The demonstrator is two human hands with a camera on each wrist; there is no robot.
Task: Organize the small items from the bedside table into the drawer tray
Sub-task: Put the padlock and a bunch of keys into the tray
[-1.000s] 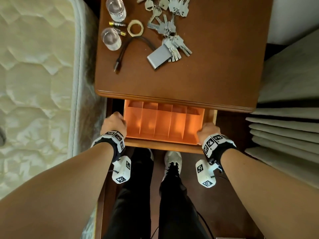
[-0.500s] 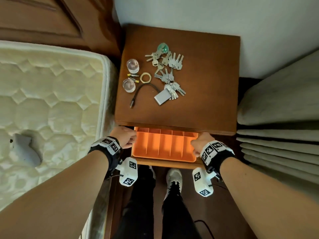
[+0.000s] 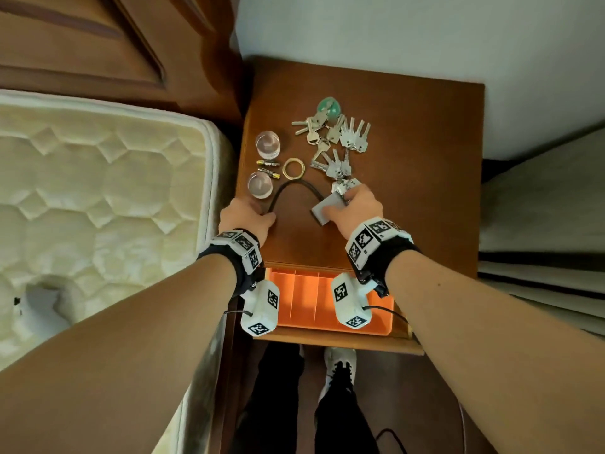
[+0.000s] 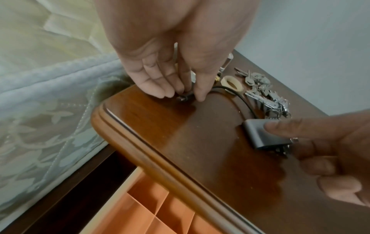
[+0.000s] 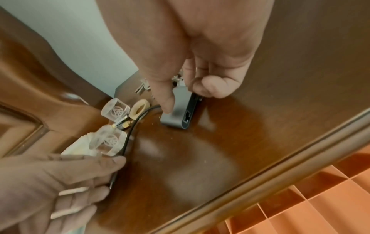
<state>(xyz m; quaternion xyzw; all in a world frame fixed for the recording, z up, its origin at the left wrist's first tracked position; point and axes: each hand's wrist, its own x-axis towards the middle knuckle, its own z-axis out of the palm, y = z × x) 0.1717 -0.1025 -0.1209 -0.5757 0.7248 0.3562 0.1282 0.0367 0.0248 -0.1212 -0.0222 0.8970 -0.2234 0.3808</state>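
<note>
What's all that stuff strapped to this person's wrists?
The forearms are bare, with no sleeves. Each wrist wears a black band topped with white blocks printed with black-and-white square codes: one behind the left hand, one behind the right hand. Under each wrist hangs a white boxy unit bearing the same codes, with a thin black cable trailing from it. The hands themselves are bare.

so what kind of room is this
Most likely a bedroom: a quilted mattress lies right beside a small wooden bedside table, whose open drawer holds an orange tray, and a wooden headboard stands behind the mattress.
</note>
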